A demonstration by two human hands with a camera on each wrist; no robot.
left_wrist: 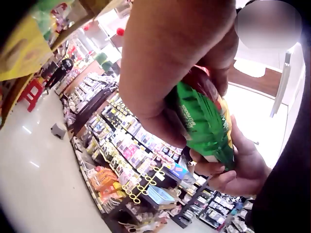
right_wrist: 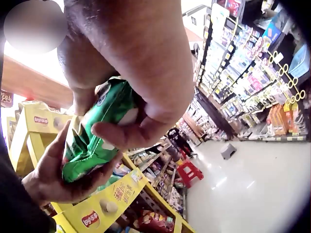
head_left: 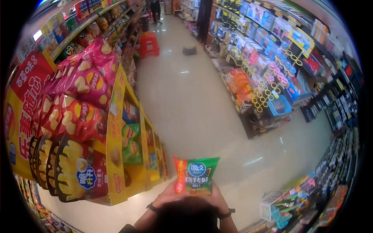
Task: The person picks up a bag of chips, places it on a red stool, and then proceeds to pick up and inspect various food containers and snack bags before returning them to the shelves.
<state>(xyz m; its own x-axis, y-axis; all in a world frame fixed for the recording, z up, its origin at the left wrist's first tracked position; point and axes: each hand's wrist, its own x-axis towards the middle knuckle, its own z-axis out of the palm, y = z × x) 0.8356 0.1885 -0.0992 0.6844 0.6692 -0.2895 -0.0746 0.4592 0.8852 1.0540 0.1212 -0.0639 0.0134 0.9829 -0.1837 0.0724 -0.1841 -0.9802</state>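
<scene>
A green and red chip bag [head_left: 197, 176] stands upright in front of the body, its printed front showing in the head view. My left hand [head_left: 166, 196] grips its left side and my right hand [head_left: 216, 197] its right side, both near the lower corners. In the left wrist view the bag [left_wrist: 206, 124] is seen edge-on, with the fingers of the right hand [left_wrist: 235, 167] curled at its end. From the right wrist, the right thumb lies over the bag's green side [right_wrist: 109, 109], and the left hand [right_wrist: 53, 174] holds the far edge.
Close on the left stands a yellow cardboard display [head_left: 116, 155] stacked with chip bags [head_left: 83, 116]. Down the tiled aisle are a red stool [head_left: 149, 44], a grey block-like object [head_left: 189, 50] and a standing person [head_left: 155, 9]. A shelf of hanging goods [head_left: 268, 66] lines the right.
</scene>
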